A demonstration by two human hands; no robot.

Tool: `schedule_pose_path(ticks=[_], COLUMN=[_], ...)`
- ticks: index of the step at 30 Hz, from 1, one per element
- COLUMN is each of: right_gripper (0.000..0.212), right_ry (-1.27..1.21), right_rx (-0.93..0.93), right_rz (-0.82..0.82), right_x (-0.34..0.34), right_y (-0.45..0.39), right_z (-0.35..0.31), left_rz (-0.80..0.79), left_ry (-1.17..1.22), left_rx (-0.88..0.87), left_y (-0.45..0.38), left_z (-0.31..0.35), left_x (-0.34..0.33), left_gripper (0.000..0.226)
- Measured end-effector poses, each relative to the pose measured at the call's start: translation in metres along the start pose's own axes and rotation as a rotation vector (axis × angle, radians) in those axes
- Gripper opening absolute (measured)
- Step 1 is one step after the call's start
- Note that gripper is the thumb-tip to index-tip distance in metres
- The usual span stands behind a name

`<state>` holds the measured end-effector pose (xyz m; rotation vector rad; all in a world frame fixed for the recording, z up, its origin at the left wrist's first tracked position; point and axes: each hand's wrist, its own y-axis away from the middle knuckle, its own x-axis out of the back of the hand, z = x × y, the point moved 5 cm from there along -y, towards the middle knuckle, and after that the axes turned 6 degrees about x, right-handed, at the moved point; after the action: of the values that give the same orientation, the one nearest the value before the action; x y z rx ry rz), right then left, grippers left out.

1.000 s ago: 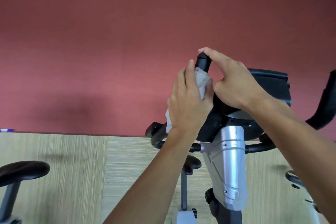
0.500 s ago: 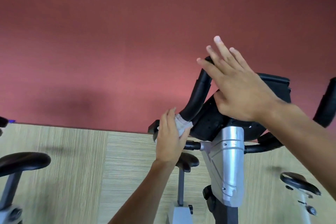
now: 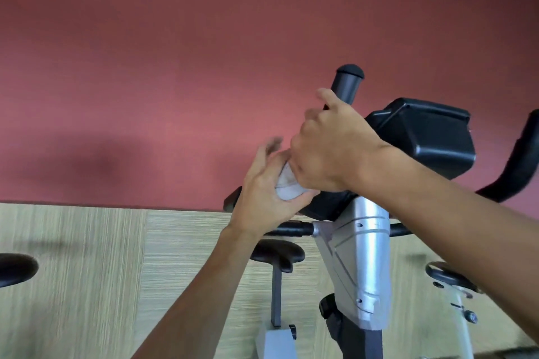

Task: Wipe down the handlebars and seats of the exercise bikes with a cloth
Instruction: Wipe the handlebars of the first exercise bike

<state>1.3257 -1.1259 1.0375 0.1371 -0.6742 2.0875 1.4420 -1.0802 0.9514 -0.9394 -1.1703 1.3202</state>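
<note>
While the left hand [image 3: 262, 195] grips the bunched cloth [image 3: 287, 188] low against the handlebar [image 3: 345, 86], the bar is clasped just above by the right hand [image 3: 326, 151], apparently for steadying.

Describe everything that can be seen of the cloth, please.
The cloth is a small, whitish-grey piece, crumpled into a wad, soft and fabric-like. Only part of it shows. It sits between the two hands, beside the black handlebar. The left hand holds it from below and from the left, with the thumb under it. The right hand covers its upper right part. Whether it touches the handlebar is hidden.
</note>
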Motion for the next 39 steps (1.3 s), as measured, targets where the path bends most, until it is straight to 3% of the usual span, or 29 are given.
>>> schedule_pose_path(ticks=[2,4,6,9,14,18,23,26,30,34,36,39], right_gripper=[0.035,0.038,0.046,0.051,0.041,0.035,0.045,0.041,0.049,0.044,0.044,0.045], right_ry=[0.035,0.078,0.100,0.121,0.110,0.140,0.145,-0.020,-0.105,-0.148,-0.124,-0.094], right_rx=[0.006,-0.033,-0.114,-0.196,-0.307,-0.376,-0.394,-0.386,-0.385,-0.455,-0.489,-0.541], right_rz=[0.058,0.137,0.109,0.131,0.106,0.081,0.081,0.114,0.274,0.303,0.316,0.347], right_x=[-0.003,-0.006,-0.012,-0.021,-0.022,-0.027,-0.022,-0.018,-0.033,-0.036,-0.034,-0.039], right_y=[0.000,0.002,0.004,0.003,0.003,0.000,0.002,0.012,0.033,0.045,0.047,0.041], right_z=[-0.004,-0.004,-0.005,-0.013,-0.021,-0.024,-0.019,-0.015,-0.025,-0.029,-0.033,-0.041], left_rz=[-0.062,-0.172,-0.258,-0.289,-0.346,-0.211,-0.096,-0.016,0.183,0.295,0.307,0.378], left_ry=[0.050,0.161,0.217,0.272,0.393,0.331,0.259,0.167,-0.001,-0.073,-0.132,-0.202], left_rx=[0.049,0.109,0.135,0.133,0.081,0.014,0.015,-0.020,-0.158,-0.449,-0.543,-0.537], left_y=[-0.004,-0.009,-0.010,-0.010,-0.012,-0.007,-0.008,-0.003,0.008,0.019,0.029,0.040], left_z=[-0.006,-0.009,-0.011,-0.015,-0.020,-0.020,-0.012,-0.011,0.004,0.007,-0.015,-0.046], left_x=[0.004,0.006,0.005,0.006,0.002,0.003,0.010,0.008,0.003,0.000,-0.006,-0.016], left_gripper=[0.058,0.048,0.036,0.030,0.029,0.042,0.050,0.056,0.057,0.044,0.056,0.077])
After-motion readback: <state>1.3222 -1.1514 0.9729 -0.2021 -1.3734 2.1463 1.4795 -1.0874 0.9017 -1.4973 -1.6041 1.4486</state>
